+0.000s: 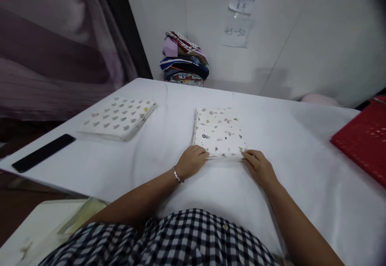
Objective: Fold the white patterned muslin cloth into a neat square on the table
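A folded white cloth [219,131] printed with small animals, palm trees and leaves lies flat in the middle of the table. At its near left corner, my left hand [192,162] has its fingers closed on the edge, with a bracelet on the wrist. My right hand [259,168] pinches the near right corner between thumb and fingers. Several layers show along the near edge. The undersides of the corners, where fingers may reach below, are hidden.
Another folded white cloth [119,118] with grey prints lies to the left, near a black flat bar [44,152]. A red item [363,137] sits at the right edge of the white table [169,101]. Stacked folded fabrics [184,62] stand behind, against the wall.
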Demonstrator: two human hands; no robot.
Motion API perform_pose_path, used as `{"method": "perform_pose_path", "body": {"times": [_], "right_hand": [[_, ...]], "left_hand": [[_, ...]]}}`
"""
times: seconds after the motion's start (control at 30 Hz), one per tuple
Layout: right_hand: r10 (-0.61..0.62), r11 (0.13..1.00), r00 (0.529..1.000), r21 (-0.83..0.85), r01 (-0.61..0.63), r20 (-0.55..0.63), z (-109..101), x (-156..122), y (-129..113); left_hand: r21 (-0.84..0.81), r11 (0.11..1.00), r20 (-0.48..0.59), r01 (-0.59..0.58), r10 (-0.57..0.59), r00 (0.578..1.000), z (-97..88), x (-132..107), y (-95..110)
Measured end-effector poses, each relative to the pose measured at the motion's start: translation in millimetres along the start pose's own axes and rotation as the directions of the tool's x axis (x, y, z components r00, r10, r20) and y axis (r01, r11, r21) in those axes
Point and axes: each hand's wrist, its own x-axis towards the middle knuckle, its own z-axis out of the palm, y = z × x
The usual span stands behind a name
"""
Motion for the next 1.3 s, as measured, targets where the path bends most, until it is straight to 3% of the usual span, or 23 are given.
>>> {"method": "perform_pose_path", "body": {"times": [0.2,0.33,0.4,0.47,0.63,0.8,1.0,1.17,1.3], "right_hand": [[-0.027,0.999,1.0,-0.04,0.028,0.009,6.6,-3.8,6.9],[-0.02,0.999,1.0,-0.049,0.021,0.016,7.2,-5.9,9.2],[-0.025,1.0,1.0,-0.019,0.025,0.004,4.0,-5.1,6.6],[-0.041,0.999,0.999,0.023,0.042,-0.016,0.0,-2.2,0.7],[-0.181,0.982,0.984,0.045,0.181,-0.009,2.1,8.9,-18.9],[-0.272,0.962,0.961,0.002,0.272,0.053,14.0,11.1,-23.3],[-0.274,0.962,0.961,0.013,0.274,0.037,14.0,8.2,-20.8],[-0.283,0.959,0.959,0.025,0.282,0.028,15.3,7.7,-20.2],[-0.29,0.957,0.957,0.026,0.29,0.017,16.6,7.4,-19.5]], "left_hand": [[0.02,0.994,-0.008,0.11,-0.11,0.994,-8.3,-21.8,-7.9],[-0.179,0.966,-0.051,0.186,-0.198,0.979,-9.6,-26.5,-10.7],[-0.322,0.902,-0.078,0.288,-0.328,0.941,-10.9,-25.2,-13.3],[-0.432,0.805,-0.063,0.406,-0.476,0.877,-12.6,-21.7,-17.1],[-0.498,0.606,0.077,0.62,-0.682,0.727,-15.1,-8.4,-25.2],[-0.403,0.562,0.197,0.723,-0.718,0.668,-14.1,-0.8,-21.6],[-0.285,0.555,0.215,0.781,-0.757,0.617,-16.8,1.6,-15.5],[-0.228,0.567,0.214,0.791,-0.764,0.609,-18.6,3.4,-11.7],[-0.228,0.594,0.216,0.771,-0.741,0.635,-15.7,5.3,-8.0]]}}
